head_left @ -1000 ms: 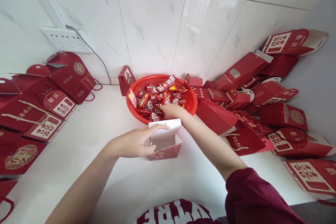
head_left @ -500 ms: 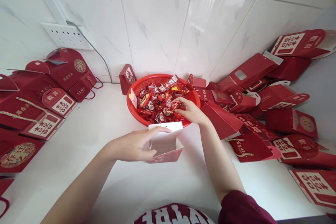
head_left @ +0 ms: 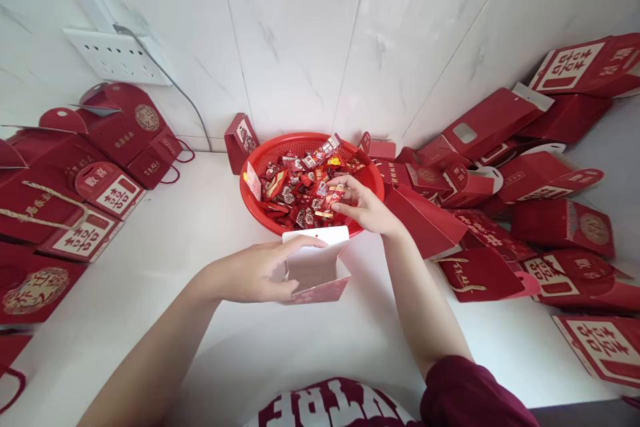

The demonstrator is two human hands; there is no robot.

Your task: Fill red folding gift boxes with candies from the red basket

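My left hand (head_left: 263, 272) grips the left side of an open red gift box (head_left: 324, 291), thumb and fingers around its wall. The box's white-lined flap stands up at the far side, and I see no candy in the visible interior. Just beyond it, a red plastic basket (head_left: 373, 180) holds a heap of wrapped candies (head_left: 293, 197). Over the basket's right part, my right hand (head_left: 367, 208) pinches a red-and-gold wrapped candy (head_left: 333, 200) between thumb and fingers. Part of the basket's near rim is hidden behind the box flap.
Folded red gift boxes (head_left: 125, 127) stand in a group on the left. More red boxes (head_left: 493, 127) are piled on the right. A small red box (head_left: 241, 141) stands against the tiled wall (head_left: 295, 47). A power strip (head_left: 116, 57) with a grey cable hangs at left.
My right hand has come up slightly from the heap, and the red-and-gold candy now shows in its fingers. The left hand keeps its hold on the box. The view has shifted a little.
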